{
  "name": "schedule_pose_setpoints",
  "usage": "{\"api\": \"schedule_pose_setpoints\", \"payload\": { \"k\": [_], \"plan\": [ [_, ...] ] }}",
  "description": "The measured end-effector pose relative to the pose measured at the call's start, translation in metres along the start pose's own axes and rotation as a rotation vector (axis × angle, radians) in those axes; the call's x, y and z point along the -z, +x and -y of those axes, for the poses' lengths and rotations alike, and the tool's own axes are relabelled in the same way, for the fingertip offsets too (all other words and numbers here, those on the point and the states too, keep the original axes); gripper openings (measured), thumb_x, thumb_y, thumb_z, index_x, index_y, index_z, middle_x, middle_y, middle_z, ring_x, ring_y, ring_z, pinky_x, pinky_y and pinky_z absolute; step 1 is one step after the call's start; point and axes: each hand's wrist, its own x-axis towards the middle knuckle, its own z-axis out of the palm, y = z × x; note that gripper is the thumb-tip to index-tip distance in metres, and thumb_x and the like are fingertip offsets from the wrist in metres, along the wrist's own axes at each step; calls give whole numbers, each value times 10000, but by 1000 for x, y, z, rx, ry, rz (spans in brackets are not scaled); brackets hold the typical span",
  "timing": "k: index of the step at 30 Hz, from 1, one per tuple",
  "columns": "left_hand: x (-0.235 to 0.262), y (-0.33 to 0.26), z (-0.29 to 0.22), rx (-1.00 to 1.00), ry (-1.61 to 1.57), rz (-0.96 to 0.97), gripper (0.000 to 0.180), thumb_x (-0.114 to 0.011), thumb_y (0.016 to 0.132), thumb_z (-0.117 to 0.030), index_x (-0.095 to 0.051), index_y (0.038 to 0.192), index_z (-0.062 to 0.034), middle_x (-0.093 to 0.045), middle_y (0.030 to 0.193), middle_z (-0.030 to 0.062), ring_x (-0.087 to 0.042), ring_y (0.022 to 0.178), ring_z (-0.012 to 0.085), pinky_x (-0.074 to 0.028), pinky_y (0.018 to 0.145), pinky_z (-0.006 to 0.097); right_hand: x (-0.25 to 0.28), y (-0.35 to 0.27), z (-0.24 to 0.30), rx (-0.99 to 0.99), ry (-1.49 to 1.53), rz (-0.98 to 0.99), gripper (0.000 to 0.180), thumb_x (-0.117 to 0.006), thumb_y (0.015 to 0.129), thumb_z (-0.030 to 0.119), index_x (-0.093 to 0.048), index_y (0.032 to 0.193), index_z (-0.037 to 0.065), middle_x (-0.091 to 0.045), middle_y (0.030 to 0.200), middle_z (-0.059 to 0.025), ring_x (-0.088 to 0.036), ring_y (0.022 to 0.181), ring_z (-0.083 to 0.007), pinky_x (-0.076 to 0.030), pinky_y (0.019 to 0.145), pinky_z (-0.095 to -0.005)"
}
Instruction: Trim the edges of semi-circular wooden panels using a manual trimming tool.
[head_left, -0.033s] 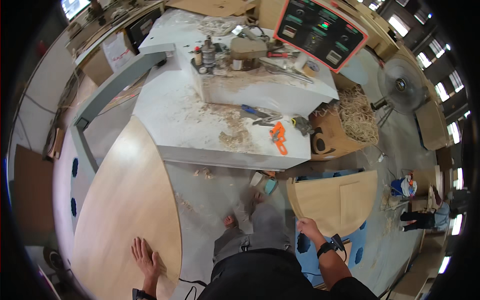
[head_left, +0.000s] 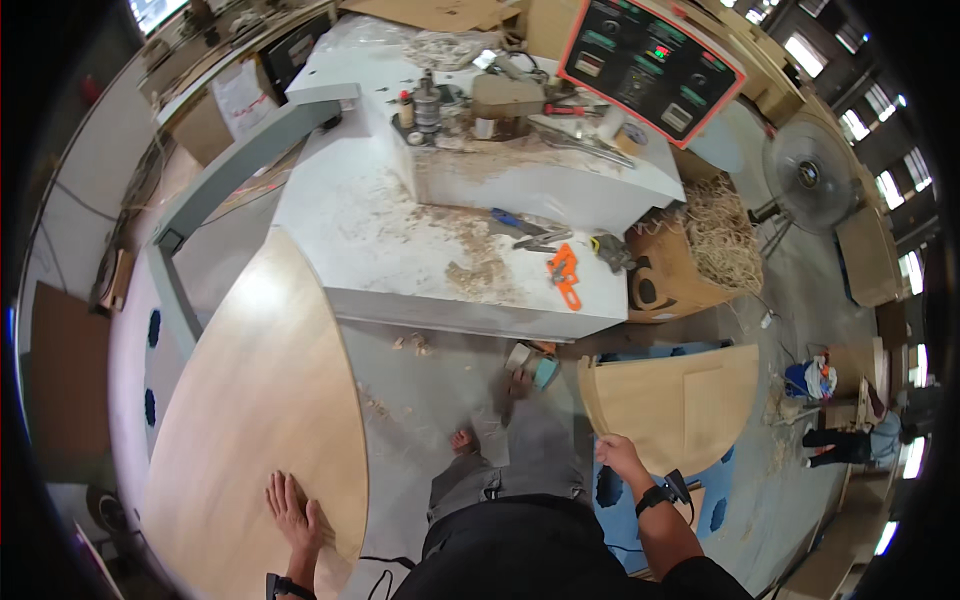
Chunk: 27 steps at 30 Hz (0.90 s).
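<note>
Workshop floor (head_left: pixel 430 375), scattered with wood chips; white tabletop (head_left: pixel 360 255) beyond, dusted with sawdust and bearing an orange tool (head_left: pixel 566 282). Cardboard box (head_left: pixel 665 290) with wood shavings (head_left: pixel 722 235): right of the tabletop. Large pale wooden panel (head_left: pixel 265 370), curved and tapering: at the person's left. Left hand (head_left: pixel 296 515): flat on the panel, fingers extended. Smaller rounded wooden piece (head_left: pixel 645 400): at right. Right hand (head_left: pixel 622 458): fingers curled, at the piece's near-left edge; cannot tell whether it grips.
</note>
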Motion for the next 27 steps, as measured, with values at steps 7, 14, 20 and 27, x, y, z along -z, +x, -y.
{"api": "schedule_pose_setpoints", "payload": {
  "k": [7, 14, 20, 27],
  "plan": [
    [-6, 3, -2, 350, -25, -184, 570, -499, 948, -252, -366, 1453, -25, -303, 1545, 180, -234, 1442, 355, -138, 1188, 475, -22, 10, -12, -58, -179, 177, 128, -583, 888, 90, -657, 922, -8, -650, 797, -64, -622, 693, -158, -489, 611, -280],
    [-8, -5, 4, 356, 120, -162, 570, -470, 965, -272, -349, 1473, -42, -298, 1552, 164, -226, 1451, 326, -128, 1190, 469, -59, 30, 19, 107, -209, 140, 201, -609, 832, 187, -655, 785, -3, -636, 679, -93, -624, 656, -207, -481, 625, -339],
    [4, 6, -12, 355, 32, -182, 564, -476, 955, -270, -366, 1458, -41, -299, 1551, 162, -214, 1454, 319, -107, 1190, 475, -73, 48, 57, 224, -388, 273, 194, -592, 828, 188, -658, 775, 15, -647, 714, -112, -626, 660, -237, -475, 631, -356],
    [-8, 1, -4, 345, 66, -229, 565, -502, 938, -266, -393, 1449, -51, -353, 1522, 159, -255, 1436, 326, -136, 1186, 459, -92, 83, 57, 161, -347, 335, 126, -596, 829, 82, -665, 885, -8, -658, 782, -72, -622, 686, -158, -488, 618, -296]
  ]
}}
